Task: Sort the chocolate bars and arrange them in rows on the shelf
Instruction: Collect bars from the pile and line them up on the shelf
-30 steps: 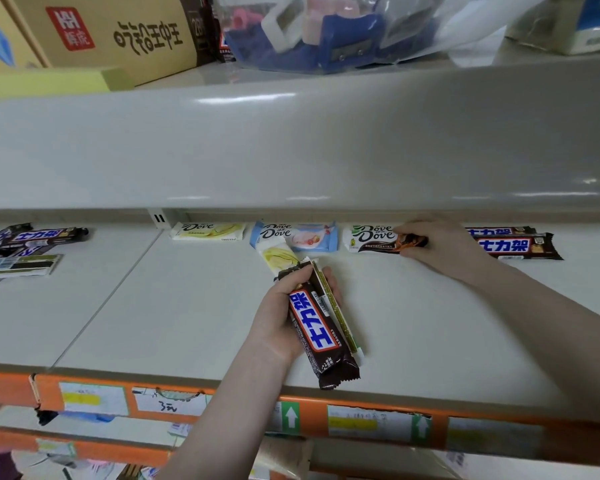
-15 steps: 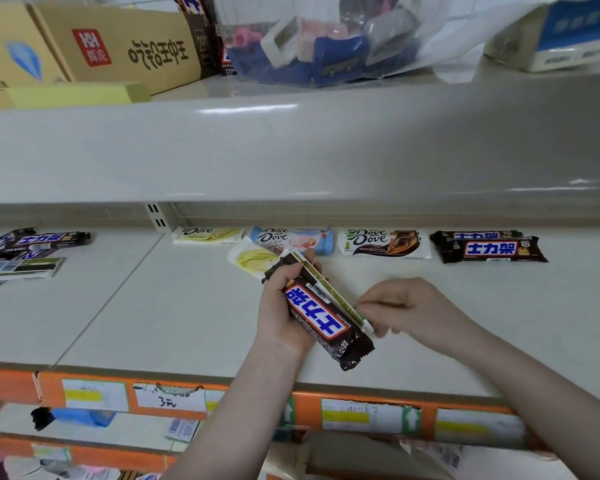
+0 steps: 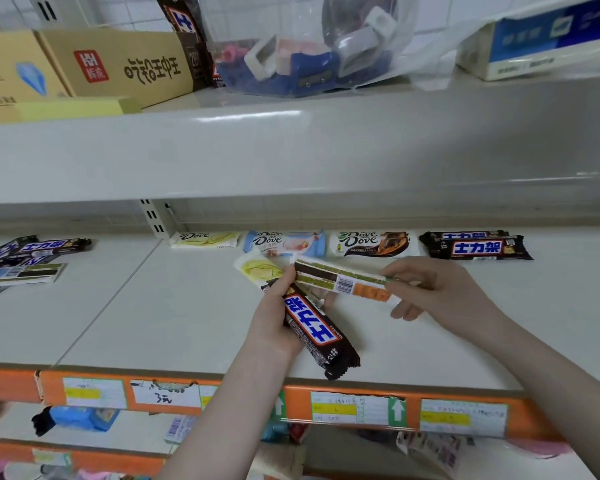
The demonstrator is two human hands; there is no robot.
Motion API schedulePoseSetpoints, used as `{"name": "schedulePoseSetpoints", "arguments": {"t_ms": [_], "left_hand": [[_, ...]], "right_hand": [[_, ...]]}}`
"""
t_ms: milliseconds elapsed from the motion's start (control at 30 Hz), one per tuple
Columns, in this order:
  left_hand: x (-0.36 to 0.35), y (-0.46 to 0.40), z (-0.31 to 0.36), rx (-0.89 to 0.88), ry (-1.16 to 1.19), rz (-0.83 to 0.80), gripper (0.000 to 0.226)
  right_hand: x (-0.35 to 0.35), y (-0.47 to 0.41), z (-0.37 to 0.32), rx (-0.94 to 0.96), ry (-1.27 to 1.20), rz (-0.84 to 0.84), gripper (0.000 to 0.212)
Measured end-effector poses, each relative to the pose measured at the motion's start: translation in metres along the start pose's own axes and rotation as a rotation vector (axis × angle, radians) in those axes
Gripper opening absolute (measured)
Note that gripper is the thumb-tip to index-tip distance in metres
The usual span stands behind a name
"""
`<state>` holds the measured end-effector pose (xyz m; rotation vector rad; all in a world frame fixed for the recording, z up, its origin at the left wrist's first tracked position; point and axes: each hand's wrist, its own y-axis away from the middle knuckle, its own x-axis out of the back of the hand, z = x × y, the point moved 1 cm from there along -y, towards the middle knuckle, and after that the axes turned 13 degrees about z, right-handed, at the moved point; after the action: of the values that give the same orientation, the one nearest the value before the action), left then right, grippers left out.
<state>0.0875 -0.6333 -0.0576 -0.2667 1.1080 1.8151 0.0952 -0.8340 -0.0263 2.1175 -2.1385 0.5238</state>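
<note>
Head view: left hand (image 3: 274, 323) fingers clamped on Snickers bar (image 3: 317, 332); right hand (image 3: 440, 292) pinches green-striped bar (image 3: 343, 280), likely drawing it out to sort toward far row.

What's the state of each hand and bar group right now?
left hand: grips dark Snickers bar, a yellow-green bar behind it
right hand: pinches the green-striped bar, back side up
Dove bars: flat along the back of the shelf, side by side
Snickers stack: flat, right of the Dove bars
unsorted pile: loose, far left
</note>
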Motion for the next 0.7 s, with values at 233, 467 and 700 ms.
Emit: {"name": "schedulePoseSetpoints", "arguments": {"t_ms": [233,467,700], "left_hand": [[-0.005,0.009,-0.001,0.056,-0.042,0.014,0.038],[-0.003,0.009,-0.001,-0.004,-0.173,-0.008,0.042],[-0.006,0.01,-0.005,-0.028,-0.248,-0.038,0.045]], "right_hand": [[0.004,0.004,0.008,0.091,0.007,0.119,0.017],[0.013,0.002,0.011,0.044,0.03,0.125,0.033],[0.013,-0.004,0.009,0.121,0.324,-0.067,0.043]]}}
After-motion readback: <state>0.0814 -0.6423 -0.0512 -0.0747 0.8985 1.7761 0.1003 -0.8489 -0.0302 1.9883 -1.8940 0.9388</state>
